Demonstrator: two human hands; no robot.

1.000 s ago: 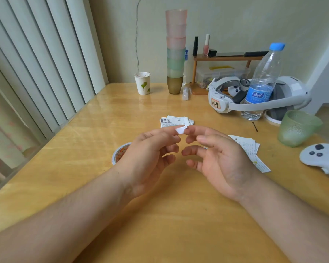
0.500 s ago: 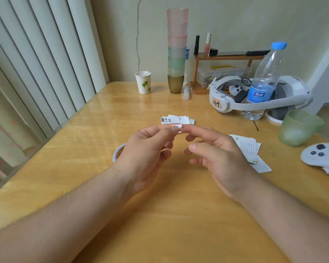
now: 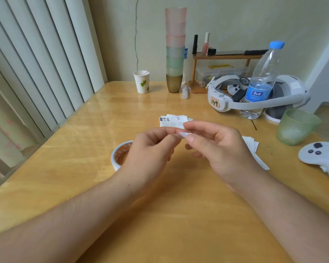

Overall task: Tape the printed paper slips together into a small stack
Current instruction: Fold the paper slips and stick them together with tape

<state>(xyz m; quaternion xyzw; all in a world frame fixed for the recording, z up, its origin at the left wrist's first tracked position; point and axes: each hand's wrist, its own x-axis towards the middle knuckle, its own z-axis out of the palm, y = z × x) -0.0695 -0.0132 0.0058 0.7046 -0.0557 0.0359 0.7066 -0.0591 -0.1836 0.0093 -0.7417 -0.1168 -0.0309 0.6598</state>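
Glossy yellow wood forms the counter (image 3: pixel 68 179), which meets tall white window blinds (image 3: pixel 36 69) along its left edge and a pale wall at the back. Bare wood lies wide and open between my forearms, nearer to me. My left hand (image 3: pixel 148 154) and right hand (image 3: pixel 217 149) meet above the middle, fingers curled, both pinching one small white scrap (image 3: pixel 184 134) at their tips; I cannot tell whether it is tape or paper. Just beyond them, a neat stack of printed paper slips (image 3: pixel 172 120) lies flat. More slips (image 3: pixel 253 147) fan out loosely under my right hand. A white tape roll (image 3: pixel 118 154) sits beside my left wrist. At the right edge stand a bumpy green cup (image 3: pixel 296 126), a clear water bottle (image 3: pixel 262 80) and a white headset (image 3: pixel 254 92).
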